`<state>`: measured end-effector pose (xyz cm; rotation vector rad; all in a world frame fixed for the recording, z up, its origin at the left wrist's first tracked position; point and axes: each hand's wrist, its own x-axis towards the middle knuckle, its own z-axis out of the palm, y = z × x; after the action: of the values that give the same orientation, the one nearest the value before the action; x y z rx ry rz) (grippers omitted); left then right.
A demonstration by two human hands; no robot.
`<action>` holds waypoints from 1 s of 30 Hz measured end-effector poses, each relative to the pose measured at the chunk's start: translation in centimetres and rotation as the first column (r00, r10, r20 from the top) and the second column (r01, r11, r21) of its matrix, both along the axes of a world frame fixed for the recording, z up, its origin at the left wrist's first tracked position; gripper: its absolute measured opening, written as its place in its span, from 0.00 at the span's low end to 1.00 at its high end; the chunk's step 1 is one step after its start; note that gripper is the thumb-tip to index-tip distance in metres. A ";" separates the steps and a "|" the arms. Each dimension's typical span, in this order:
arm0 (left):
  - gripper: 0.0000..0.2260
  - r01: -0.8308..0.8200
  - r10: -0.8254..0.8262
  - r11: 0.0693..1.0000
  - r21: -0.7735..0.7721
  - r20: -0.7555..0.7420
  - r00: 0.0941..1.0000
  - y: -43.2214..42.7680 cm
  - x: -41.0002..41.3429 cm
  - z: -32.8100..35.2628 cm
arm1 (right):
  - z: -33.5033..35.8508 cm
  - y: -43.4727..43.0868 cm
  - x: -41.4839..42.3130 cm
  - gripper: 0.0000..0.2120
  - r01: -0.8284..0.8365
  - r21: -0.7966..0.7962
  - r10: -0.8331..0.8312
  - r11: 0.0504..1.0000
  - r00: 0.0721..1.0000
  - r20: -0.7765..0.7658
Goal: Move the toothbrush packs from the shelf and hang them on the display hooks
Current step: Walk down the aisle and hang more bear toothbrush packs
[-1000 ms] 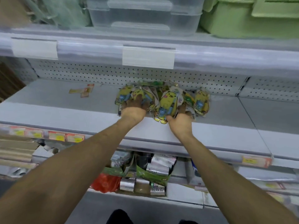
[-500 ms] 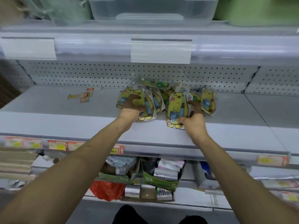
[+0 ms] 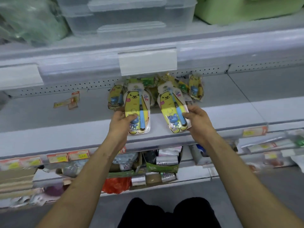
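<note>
Head view. Left hand [image 3: 120,122] grips left pack [image 3: 137,112] by its lower edge; right hand [image 3: 197,119] pinches right pack [image 3: 172,111] likewise, both over the shelf [image 3: 49,122]. Pile [image 3: 195,87] at 12 o'clock. We judge packs light, stiff, slick: keep tops free.

A grey shelf [image 3: 230,112] with a perforated back panel [image 3: 65,87] carries a loose heap of yellow toothbrush packs [image 3: 195,88] at its rear middle. Well to the left lie a few small loose price tags [image 3: 69,102]. Paper price labels [image 3: 254,131] sit on its front edge.
</note>
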<state>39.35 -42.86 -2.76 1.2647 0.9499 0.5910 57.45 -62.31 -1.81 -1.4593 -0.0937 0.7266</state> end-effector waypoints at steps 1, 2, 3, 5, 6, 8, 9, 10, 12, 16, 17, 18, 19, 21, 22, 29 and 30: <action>0.17 0.017 -0.017 1.000 -0.006 -0.006 1.000 -0.7 -0.1 0.5 | 0.5 -1.0 -0.5 0.11 0.030 0.000 -0.030 1.000 0.999 -0.013; 0.15 0.039 -0.039 0.999 -0.010 -0.011 0.999 -1.3 0.1 1.0 | 1.0 -2.0 -1.0 0.11 0.063 -0.004 -0.063 0.998 0.998 -0.021; 0.13 0.065 -0.065 0.998 -0.011 -0.014 0.998 -1.9 0.4 1.6 | 1.4 -3.0 -1.4 0.12 0.096 -0.006 -0.096 0.995 0.995 -0.031; 0.10 0.134 -0.134 0.991 -0.002 -0.017 0.991 -3.2 1.6 2.6 | 2.1 -5.2 -2.1 0.13 0.172 0.013 -0.171 0.985 0.983 -0.071; 0.08 0.169 -0.169 0.986 -0.002 -0.024 0.985 -4.0 2.5 2.9 | 2.3 -6.5 -2.3 0.13 0.214 0.023 -0.211 0.977 0.973 -0.096; 0.06 0.243 -0.243 0.970 -0.007 -0.028 0.970 -5.9 4.3 3.5 | 2.5 -8.9 -2.7 0.14 0.293 0.045 -0.284 0.955 0.948 -0.141; 0.07 0.289 -0.289 0.957 -0.006 -0.032 0.957 -7.1 5.3 3.6 | 2.5 -10.3 -2.9 0.15 0.332 0.047 -0.322 0.942 0.935 -0.150; 0.08 0.335 -0.335 0.942 -0.006 -0.038 0.942 -8.6 6.2 3.7 | 2.2 -11.8 -2.9 0.18 0.370 0.043 -0.359 0.928 0.920 -0.154; 0.08 0.408 -0.408 0.913 -0.026 -0.035 0.912 -11.9 7.9 3.8 | 1.7 -15.1 -2.8 0.19 0.449 0.035 -0.439 0.893 0.885 -0.159; 0.08 0.510 -0.512 0.858 -0.060 -0.026 0.859 -19.9 11.7 3.9 | 1.8 -23.0 -2.1 0.10 0.555 -0.009 -0.547 0.832 0.817 -0.184; 0.07 0.530 -0.533 0.845 -0.069 -0.029 0.846 -22.2 12.8 3.9 | 2.0 -25.3 -1.7 0.09 0.581 -0.012 -0.574 0.814 0.800 -0.176; 0.07 0.549 -0.552 0.832 -0.078 -0.029 0.833 -24.5 14.0 3.9 | 2.1 -27.6 -1.1 0.09 0.611 -0.012 -0.603 0.792 0.779 -0.168; 0.07 0.567 -0.571 0.819 -0.085 -0.029 0.820 -26.7 15.3 4.0 | 2.3 -30.0 -0.5 0.08 0.634 -0.013 -0.628 0.773 0.761 -0.163; 0.07 0.604 -0.608 0.792 -0.084 -0.030 0.793 -31.5 18.1 4.7 | 3.0 -34.8 1.1 0.08 0.682 -0.023 -0.677 0.731 0.721 -0.149; 0.07 0.621 -0.625 0.780 -0.078 -0.025 0.781 -34.0 19.6 5.1 | 3.4 -37.3 2.0 0.07 0.695 -0.026 -0.692 0.718 0.710 -0.129; 0.07 0.752 -0.750 0.658 -0.032 0.050 0.659 -51.7 28.9 8.7 | 6.9 -54.4 7.2 0.10 0.812 -0.025 -0.812 0.583 0.583 0.006; 0.07 0.775 -0.773 0.631 -0.030 0.063 0.632 -54.0 30.1 9.2 | 7.3 -56.6 7.8 0.09 0.833 -0.022 -0.833 0.553 0.553 0.013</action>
<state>69.45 -96.81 6.41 1.4544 0.2902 -0.1044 65.30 -118.88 5.47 -1.3176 0.6006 -0.0832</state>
